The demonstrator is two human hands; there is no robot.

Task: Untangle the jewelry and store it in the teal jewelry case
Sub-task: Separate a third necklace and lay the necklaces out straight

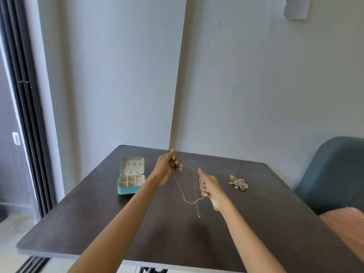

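A thin silver chain (187, 164) stretches between my two hands above the dark table (137, 223). My left hand (167, 168) pinches its upper end, raised higher. My right hand (208, 184) grips the chain lower down. A loop of chain (189, 200) sags below the hands. A second fine chain hangs straight down, ending in a small pendant (198, 215) just above the tabletop. The teal jewelry case (131, 176) lies open at the left, its cream compartments showing. A pile of tangled jewelry (238, 182) lies to the right of my right hand.
A blue-grey chair (331, 174) stands at the table's right side. Pink cloth (346, 223) lies over the right edge. The wall runs just behind the table, and a dark sliding door frame (29, 115) is at the left.
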